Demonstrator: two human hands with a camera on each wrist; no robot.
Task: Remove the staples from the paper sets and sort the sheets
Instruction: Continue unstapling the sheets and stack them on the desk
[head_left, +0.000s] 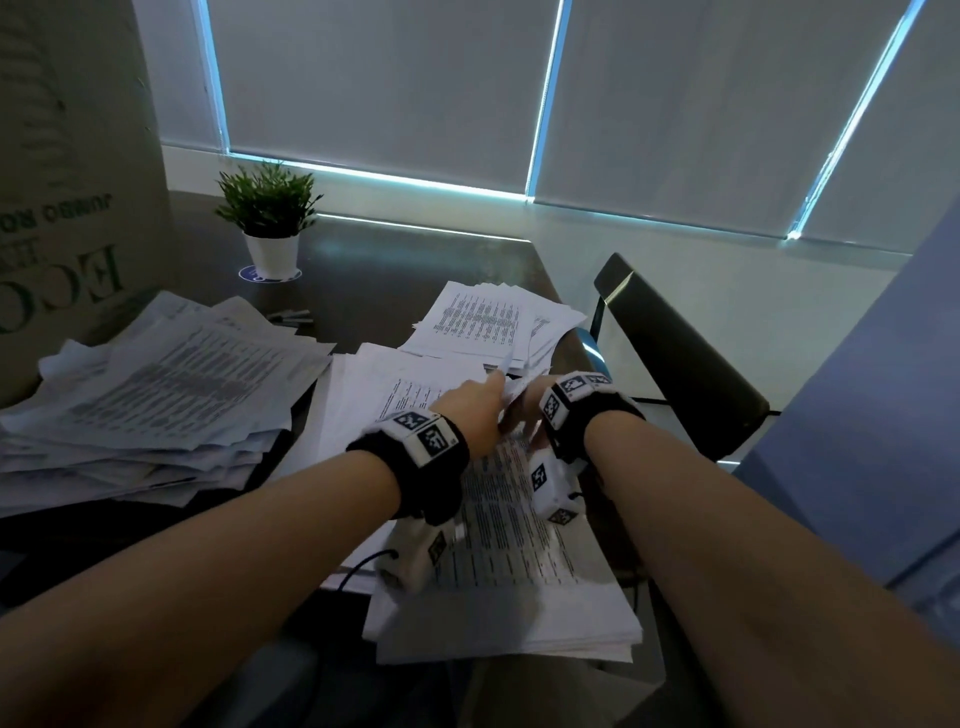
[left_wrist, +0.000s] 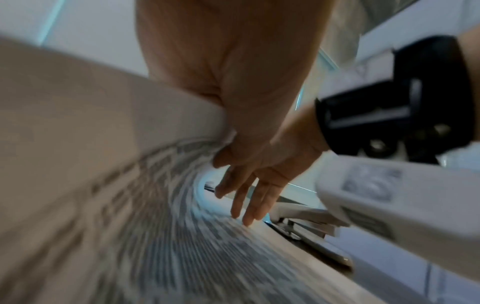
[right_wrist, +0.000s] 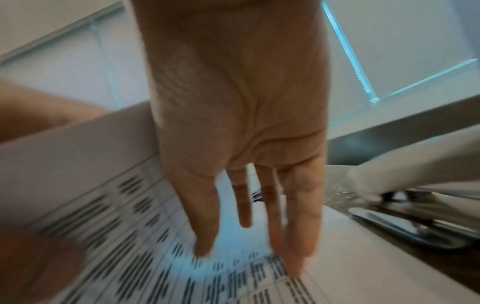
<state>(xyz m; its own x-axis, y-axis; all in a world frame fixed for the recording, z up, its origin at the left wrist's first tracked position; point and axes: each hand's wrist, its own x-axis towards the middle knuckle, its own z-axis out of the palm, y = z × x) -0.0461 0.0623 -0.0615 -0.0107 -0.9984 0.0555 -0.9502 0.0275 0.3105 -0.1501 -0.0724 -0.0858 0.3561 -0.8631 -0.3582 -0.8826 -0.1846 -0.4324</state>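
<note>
Two hands are working the far corner of a paper set.
Left hand (head_left: 475, 410) is pinching a lifted sheet (head_left: 511, 387) while right hand (head_left: 530, 415), fingers straight, is pressing the near stack (head_left: 519, 545) on the surface (head_left: 363, 270), likely steadying it; sorted piles are lying left (head_left: 156, 395) and far (head_left: 493, 322).

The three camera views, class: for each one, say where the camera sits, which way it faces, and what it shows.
Head: on the head, facing forward and down at the paper piles, both forearms, left hand.
Left wrist: under the left palm, facing along it; the right hand lies ahead.
Right wrist: under the right palm, facing along straight fingers over a printed sheet.
Shared: both wrist views show that sheet.
</note>
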